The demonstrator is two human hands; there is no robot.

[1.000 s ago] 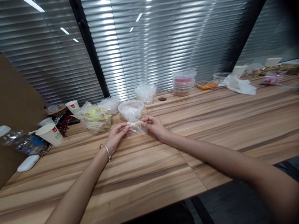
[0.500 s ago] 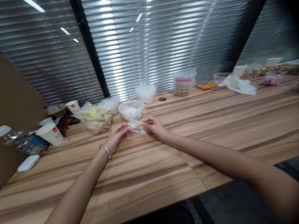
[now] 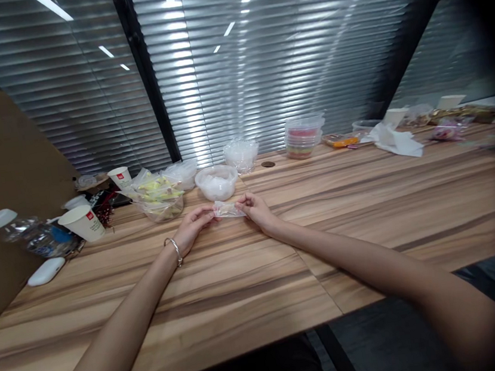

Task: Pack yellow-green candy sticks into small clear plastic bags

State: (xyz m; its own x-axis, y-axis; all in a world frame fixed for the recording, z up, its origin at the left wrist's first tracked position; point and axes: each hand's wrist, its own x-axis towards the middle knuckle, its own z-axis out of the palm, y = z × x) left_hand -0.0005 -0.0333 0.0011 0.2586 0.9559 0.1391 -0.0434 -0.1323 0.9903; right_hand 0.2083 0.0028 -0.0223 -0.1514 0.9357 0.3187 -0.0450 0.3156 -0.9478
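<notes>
A small clear plastic bag [image 3: 229, 209] is stretched between my two hands, just above the wooden table [image 3: 241, 282]. My left hand [image 3: 194, 225] pinches its left end, and my right hand [image 3: 257, 211] pinches the right end. What the bag contains is too small to tell. Right behind it stands a round clear bowl [image 3: 217, 183] with whitish, translucent stuff inside. Left of that bowl, a clear container [image 3: 159, 199] holds yellow pieces in plastic wrapping.
Clear cups [image 3: 242, 155] and stacked round tubs [image 3: 303, 136] stand at the back. Paper cups [image 3: 82, 222], a plastic bottle [image 3: 37, 235] and a white case [image 3: 46, 271] are at left. White tissue [image 3: 398, 141] and an orange packet [image 3: 341, 140] lie at right.
The small bag has been pulled from a crumpled, slanted shape into a flatter, nearly level strip. Both hands keep their pinch and have barely moved.
</notes>
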